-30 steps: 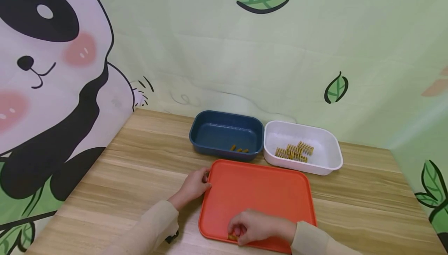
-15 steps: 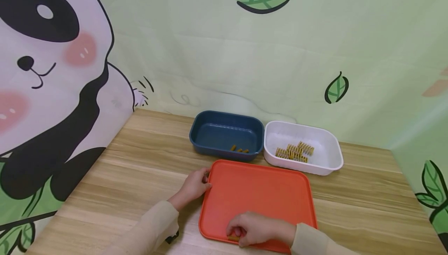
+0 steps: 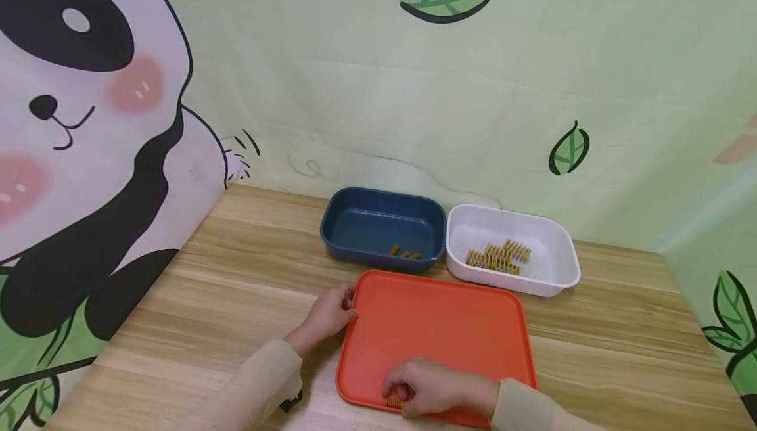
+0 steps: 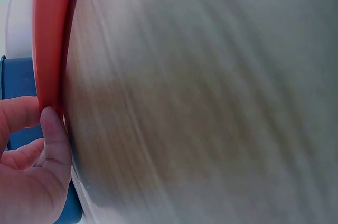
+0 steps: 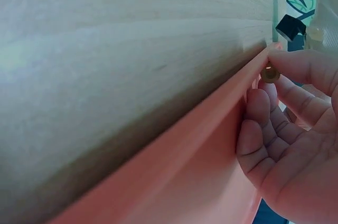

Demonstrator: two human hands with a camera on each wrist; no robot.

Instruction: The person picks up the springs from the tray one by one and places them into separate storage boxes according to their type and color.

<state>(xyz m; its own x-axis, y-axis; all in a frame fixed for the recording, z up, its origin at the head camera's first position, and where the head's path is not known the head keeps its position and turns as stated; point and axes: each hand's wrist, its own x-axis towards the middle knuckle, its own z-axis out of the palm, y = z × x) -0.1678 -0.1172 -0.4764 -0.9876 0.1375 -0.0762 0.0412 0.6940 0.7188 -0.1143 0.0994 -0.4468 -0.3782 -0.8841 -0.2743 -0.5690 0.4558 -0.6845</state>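
Note:
At the near edge of the orange-red tray [image 3: 437, 326], my right hand [image 3: 428, 386] pinches a small brass-coloured coil spring [image 3: 395, 403] between thumb and fingers. The right wrist view shows the hollow round end of the spring [image 5: 270, 74] in that pinch, beside the tray's rim [image 5: 174, 139]. My left hand [image 3: 328, 316] grips the tray's left rim near the far corner. In the left wrist view, thumb and index finger of the left hand [image 4: 37, 166] meet at the tray's corner [image 4: 50, 92].
Behind the tray stand a dark blue container [image 3: 343, 247] with several small brown-yellow pieces [image 3: 405, 253] and a white container [image 3: 552, 267] with several yellowish coil springs [image 3: 495, 259]. A printed cloth [image 3: 355, 89] hangs behind the wooden table [image 3: 236, 253].
My right hand has shifted very slightly towards the near edge, still pinching the spring. The left hand, the tray and both containers stay where they were.

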